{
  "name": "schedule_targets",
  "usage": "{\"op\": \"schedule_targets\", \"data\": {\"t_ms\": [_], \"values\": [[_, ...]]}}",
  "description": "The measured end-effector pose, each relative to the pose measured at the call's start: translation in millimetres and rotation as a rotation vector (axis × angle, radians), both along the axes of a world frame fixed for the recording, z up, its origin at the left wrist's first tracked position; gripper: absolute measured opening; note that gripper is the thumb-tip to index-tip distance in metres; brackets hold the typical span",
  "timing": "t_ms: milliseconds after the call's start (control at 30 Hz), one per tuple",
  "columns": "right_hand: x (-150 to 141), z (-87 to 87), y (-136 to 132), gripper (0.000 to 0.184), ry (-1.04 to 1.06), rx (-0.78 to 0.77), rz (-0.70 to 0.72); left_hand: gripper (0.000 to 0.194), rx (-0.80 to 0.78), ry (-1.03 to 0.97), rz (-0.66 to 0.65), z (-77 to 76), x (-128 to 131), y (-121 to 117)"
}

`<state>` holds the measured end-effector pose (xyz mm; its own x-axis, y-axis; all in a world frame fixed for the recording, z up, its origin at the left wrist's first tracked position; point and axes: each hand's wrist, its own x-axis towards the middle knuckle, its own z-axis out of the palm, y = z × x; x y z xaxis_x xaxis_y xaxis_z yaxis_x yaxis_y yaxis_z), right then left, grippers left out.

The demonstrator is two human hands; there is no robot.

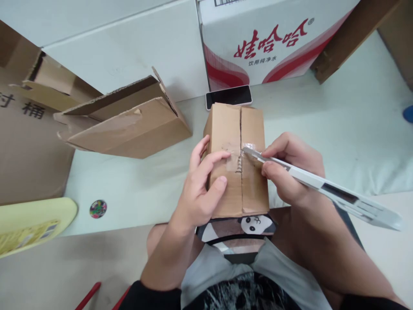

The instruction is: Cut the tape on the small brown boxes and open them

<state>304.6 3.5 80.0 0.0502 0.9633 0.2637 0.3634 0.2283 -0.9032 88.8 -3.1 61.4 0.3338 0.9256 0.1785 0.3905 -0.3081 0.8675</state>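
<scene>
A closed brown cardboard box (254, 191) stands in front of me, its two top flaps meeting along a seam. Clear tape (232, 162) crosses that seam near the middle. My left hand (204, 185) rests on the box's left side and top, fingers spread and holding nothing. Between the thumb and fingers of my right hand (290, 168) is a white utility knife (335, 189). Its blade tip touches the box at the taped seam, while the handle's end points to the lower right.
Behind the box lies a phone (229, 97). An opened cardboard box (129, 125) stands at the left, near a round colourful disc (98, 209) and a yellow object (35, 224). A white carton with red lettering (274, 47) stands at the back.
</scene>
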Motion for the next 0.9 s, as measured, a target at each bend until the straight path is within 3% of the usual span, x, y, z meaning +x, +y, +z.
{"op": "schedule_targets", "data": {"t_ms": [700, 900], "values": [[-1.4, 8.0, -0.8, 0.007, -0.087, -0.063, 0.032, 0.044, 0.018, 0.037, 0.009, 0.6, -3.1, 2.3], [-0.3, 4.3, -1.6, 0.006, -0.111, -0.021, 0.037, 0.045, 0.003, 0.02, 0.005, 0.2, -2.3, 2.6]]}}
